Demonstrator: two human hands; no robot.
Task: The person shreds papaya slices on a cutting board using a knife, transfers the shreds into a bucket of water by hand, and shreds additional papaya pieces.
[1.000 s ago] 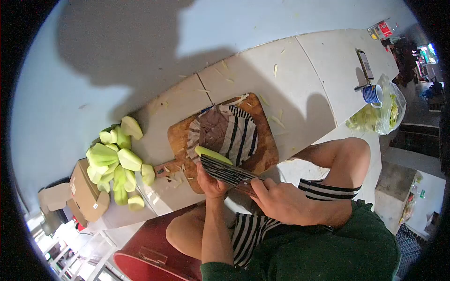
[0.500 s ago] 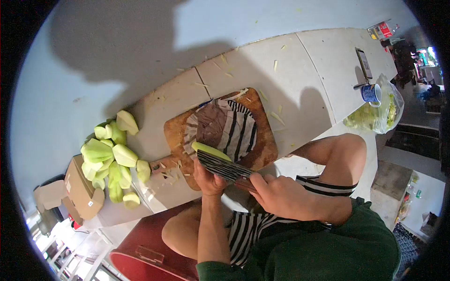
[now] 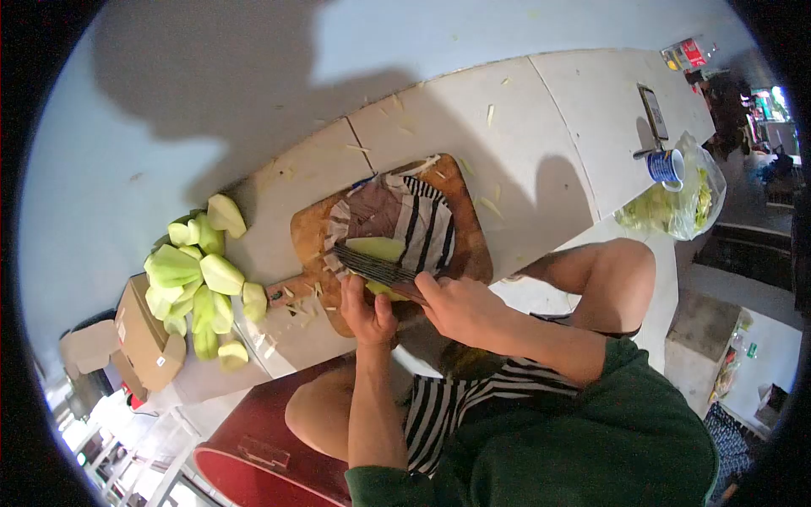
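My right hand [image 3: 469,311] is wrapped round the handle of a broad-bladed knife [image 3: 373,267]. Dark and light streaks show along its blade. Beneath the blade lies a peeled pale-green fruit or vegetable piece [image 3: 378,248], visible on both sides of the knife. My left hand [image 3: 366,317] grips the near side of that piece, close to the blade; part of its fingers is hidden. Under them is a bunched striped cloth [image 3: 429,226] on a wooden cutting board [image 3: 474,253].
Left of the board sits a heap of peeled green pieces [image 3: 175,269] beside a cardboard box [image 3: 152,338]. Thin shreds [image 3: 490,116] lie scattered on the tiled surface. To the right are a blue mug [image 3: 665,166], a phone [image 3: 652,112] and a plastic bag of shreds [image 3: 688,207]. A red tub [image 3: 253,427] stands below.
The knife has moved up and left, and its blade now crosses the green piece, which shows on both sides. My right hand has shifted left and up with it.
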